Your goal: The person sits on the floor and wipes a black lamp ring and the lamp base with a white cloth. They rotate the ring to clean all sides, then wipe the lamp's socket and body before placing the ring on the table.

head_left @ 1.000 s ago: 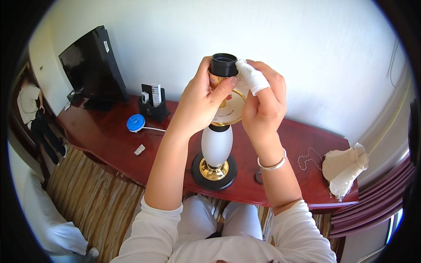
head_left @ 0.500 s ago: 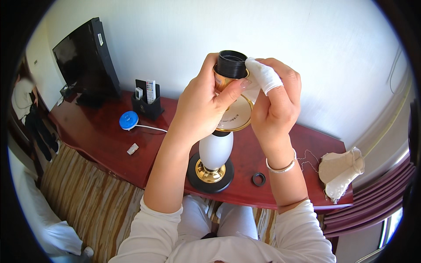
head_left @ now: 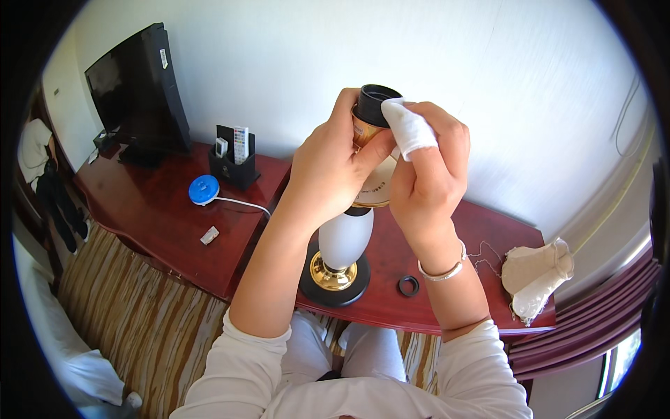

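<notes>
A table lamp with a frosted white body (head_left: 344, 239), gold collar (head_left: 330, 275) and round black foot stands upright on the red-brown desk. At its top, my left hand (head_left: 326, 157) is closed around the gold section below the black lamp socket (head_left: 377, 101). A white cloth (head_left: 413, 133) is wrapped over a fingertip of my right hand (head_left: 434, 178), whose fingers are bent together. That cloth touches the right side of the socket's rim. Under the hands, the white gold-edged disc (head_left: 379, 188) is partly hidden. A black ring (head_left: 414, 289) lies beside the foot.
A cream lampshade (head_left: 527, 269) lies on the desk's right end (head_left: 481, 307). Leftward are a black holder (head_left: 235, 172) with remotes, a blue round device (head_left: 204, 188) with a white cable, a small white packet (head_left: 209, 235) and a television (head_left: 136, 91). Another person (head_left: 42, 160) stands far left.
Both hands have shifted slightly, the left one rightward and the right one leftward. The cloth has moved from beside the socket onto its right front rim.
</notes>
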Demonstrator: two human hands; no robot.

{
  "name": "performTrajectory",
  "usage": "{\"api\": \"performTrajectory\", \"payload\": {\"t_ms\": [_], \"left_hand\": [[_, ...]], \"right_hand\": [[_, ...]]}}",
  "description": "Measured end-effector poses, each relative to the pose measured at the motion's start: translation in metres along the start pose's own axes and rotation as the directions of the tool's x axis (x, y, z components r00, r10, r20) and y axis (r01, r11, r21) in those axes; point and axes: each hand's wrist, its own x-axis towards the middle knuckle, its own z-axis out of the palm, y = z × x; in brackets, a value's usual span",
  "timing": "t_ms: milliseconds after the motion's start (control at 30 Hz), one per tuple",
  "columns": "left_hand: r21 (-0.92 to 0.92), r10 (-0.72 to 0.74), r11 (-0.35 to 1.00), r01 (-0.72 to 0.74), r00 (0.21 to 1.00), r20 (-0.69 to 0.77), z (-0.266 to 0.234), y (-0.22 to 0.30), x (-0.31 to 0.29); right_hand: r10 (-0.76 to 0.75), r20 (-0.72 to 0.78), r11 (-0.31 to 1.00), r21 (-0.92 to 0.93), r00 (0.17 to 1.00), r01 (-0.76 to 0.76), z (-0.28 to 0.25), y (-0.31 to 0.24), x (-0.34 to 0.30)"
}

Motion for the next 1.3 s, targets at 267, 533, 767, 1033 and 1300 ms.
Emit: {"api": "performTrajectory", "payload": {"t_ms": [267, 533, 767, 1033, 1300], "left_hand": [[-0.101, 0.013, 0.995, -0.01, 0.999, 0.034, 0.001, -0.002, 0.001], [-0.129, 0.009, 0.992, -0.002, 0.999, 0.052, 0.0, 0.0, 0.0], [-0.132, 0.037, 0.991, -0.029, 0.998, 0.058, -0.001, -0.002, 0.001], [-0.173, 0.008, 0.985, 0.009, 0.995, 0.095, -0.001, -0.003, 0.001], [-0.175, 0.017, 0.985, 0.001, 0.995, 0.101, 0.0, -0.007, 0.001]], "right_hand": [[0.109, -0.019, 0.987, 0.121, 0.994, -0.106, 0.001, 0.005, 0.001], [0.312, 0.001, 0.868, 0.405, 0.95, -0.286, 0.007, 0.016, -0.004], [0.55, 0.133, 0.531, 0.707, 0.825, -0.468, 0.016, 0.02, -0.01], [0.67, 0.272, 0.267, 0.78, 0.691, -0.566, 0.02, 0.02, -0.005], [0.63, 0.408, 0.151, 0.77, 0.661, -0.62, 0.027, 0.032, -0.005]]}}
